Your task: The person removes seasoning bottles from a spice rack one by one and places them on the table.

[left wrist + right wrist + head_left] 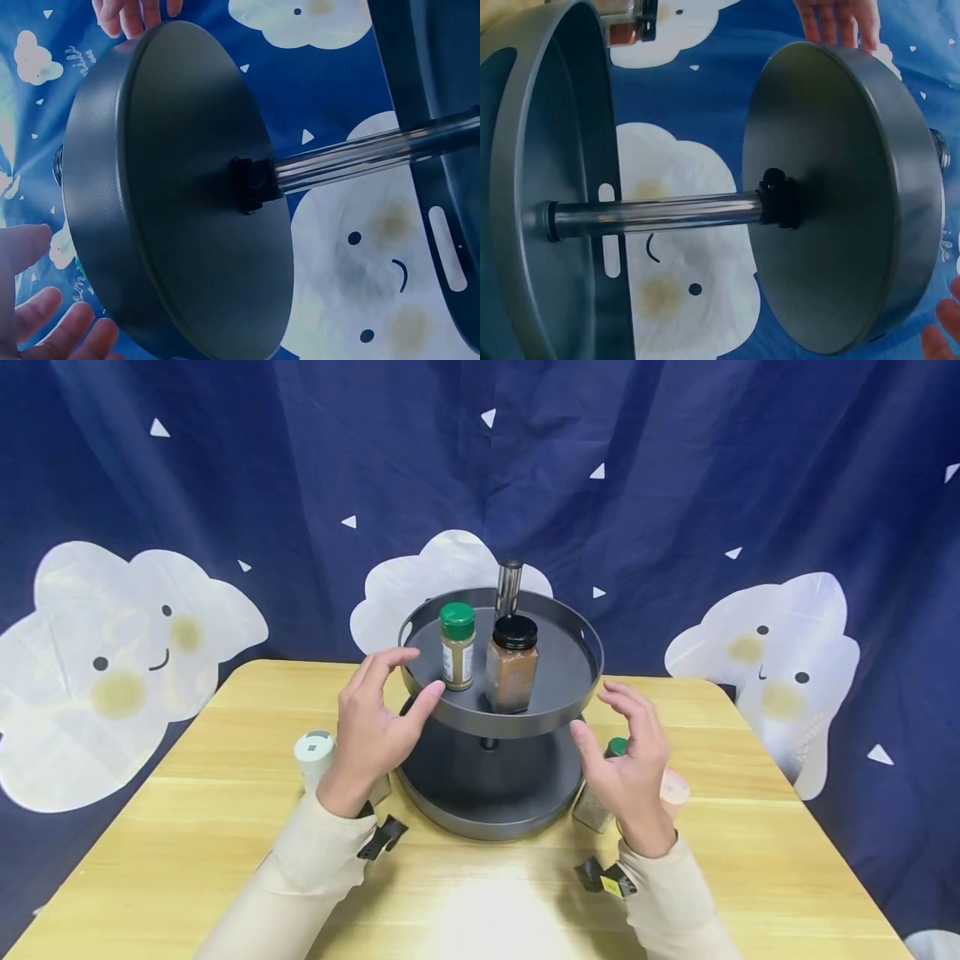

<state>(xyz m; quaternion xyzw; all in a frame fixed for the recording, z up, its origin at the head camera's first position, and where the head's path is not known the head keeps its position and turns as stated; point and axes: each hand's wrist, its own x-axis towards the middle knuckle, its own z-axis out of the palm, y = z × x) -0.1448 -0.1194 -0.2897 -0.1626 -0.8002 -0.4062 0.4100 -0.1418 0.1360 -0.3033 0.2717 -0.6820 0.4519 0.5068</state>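
Note:
A black two-tier round rack stands on the table, with an upper tray (517, 724), a lower tray (487, 828) and a metal post (675, 212) joining them. On the upper tray are a green-capped spice jar (458, 647) and a black-lidded jar of brown powder (512, 668). My left hand (375, 718) is at that tray's left rim, thumb and fingers spread apart, near the green-capped jar. Across from it, my right hand (626, 764) hovers by the right rim with its fingers loosely bent. Neither hand holds anything; whether fingertips touch the rim, I cannot tell.
A white-lidded jar (313, 753) stands left of the rack, partly behind the left wrist. To the right, partly hidden by the right hand, are another green-capped jar (594, 808) and a pink-lidded jar (674, 787). Behind the wooden table (465, 893) hangs a blue curtain (300, 485).

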